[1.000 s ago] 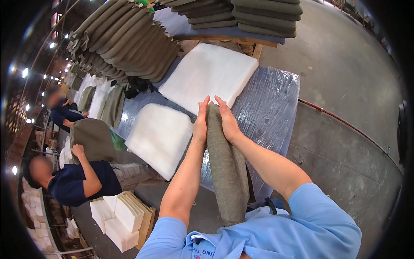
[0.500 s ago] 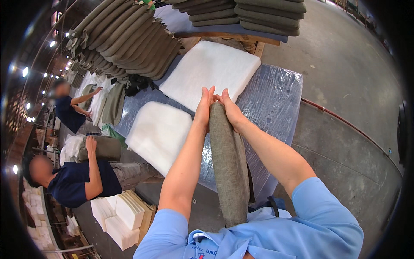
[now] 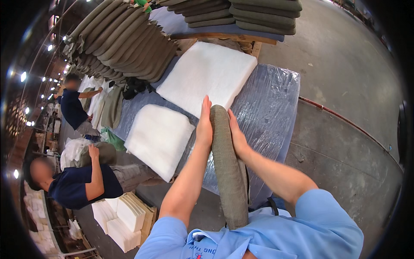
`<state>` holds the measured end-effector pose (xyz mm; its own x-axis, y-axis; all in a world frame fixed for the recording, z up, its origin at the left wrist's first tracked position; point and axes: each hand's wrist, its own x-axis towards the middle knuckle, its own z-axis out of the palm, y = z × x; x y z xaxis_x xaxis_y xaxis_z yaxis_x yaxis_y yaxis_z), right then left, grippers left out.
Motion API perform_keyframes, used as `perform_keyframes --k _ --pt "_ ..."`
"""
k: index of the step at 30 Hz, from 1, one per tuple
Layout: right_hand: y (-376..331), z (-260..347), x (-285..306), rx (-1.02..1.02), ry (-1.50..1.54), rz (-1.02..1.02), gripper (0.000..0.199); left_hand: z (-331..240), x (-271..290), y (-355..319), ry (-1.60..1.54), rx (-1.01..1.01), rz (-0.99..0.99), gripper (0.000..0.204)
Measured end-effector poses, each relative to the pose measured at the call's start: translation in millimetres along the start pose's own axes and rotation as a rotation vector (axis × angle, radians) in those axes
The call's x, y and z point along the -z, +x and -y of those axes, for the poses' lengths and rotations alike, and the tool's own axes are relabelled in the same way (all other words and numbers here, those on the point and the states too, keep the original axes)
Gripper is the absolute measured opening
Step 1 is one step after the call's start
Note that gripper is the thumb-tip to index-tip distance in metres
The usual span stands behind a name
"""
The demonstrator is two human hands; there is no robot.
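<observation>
I hold an olive-green cushion (image 3: 230, 172) upright on its edge against my chest, seen edge-on. My left hand (image 3: 204, 126) presses flat on its left face near the top. My right hand (image 3: 236, 134) presses flat on its right face, opposite. The cushion stands over a table wrapped in clear plastic film (image 3: 271, 103). Two white foam pads lie on that table: one (image 3: 159, 138) just left of my left arm, a larger one (image 3: 207, 71) farther back.
Rows of olive cushions (image 3: 125, 43) lean at the back left, and more are stacked (image 3: 258, 13) on a pallet behind the table. Two people in dark blue shirts (image 3: 82, 185) (image 3: 71, 108) work at left. White foam blocks (image 3: 125, 216) sit low left. Concrete floor (image 3: 345, 86) lies right.
My hands have shifted slightly up the cushion's top edge. The nearer person at left has lowered a cushion; the farther person has moved toward the back.
</observation>
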<state>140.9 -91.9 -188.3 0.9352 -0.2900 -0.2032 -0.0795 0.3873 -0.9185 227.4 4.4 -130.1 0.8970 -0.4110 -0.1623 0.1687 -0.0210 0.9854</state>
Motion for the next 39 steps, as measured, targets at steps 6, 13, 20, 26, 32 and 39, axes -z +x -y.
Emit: perform_keyframes --k 6,13,20,26,32,39 --pt "-66 -22 -5 0.116 0.021 0.038 0.085 -1 -6 -104 -0.111 -0.062 0.097 0.078" --pt "-95 -21 7 0.028 -0.025 0.053 0.086 5 -17 -193 -0.139 0.053 0.098 0.084" --pt "-140 -43 -2 0.176 -0.151 0.072 0.08 30 -10 -247 -0.254 0.081 0.051 0.083" --pt "-167 -37 0 0.053 -0.176 0.116 0.084 40 -1 -277 -0.49 0.481 -0.114 0.072" --pt "-234 -29 -9 0.089 -0.202 0.163 0.08 74 3 -315 -0.499 0.471 -0.084 0.076" --pt "-218 -79 -12 0.084 0.27 0.118 0.084 126 11 -303 -0.571 0.32 -0.11 0.067"
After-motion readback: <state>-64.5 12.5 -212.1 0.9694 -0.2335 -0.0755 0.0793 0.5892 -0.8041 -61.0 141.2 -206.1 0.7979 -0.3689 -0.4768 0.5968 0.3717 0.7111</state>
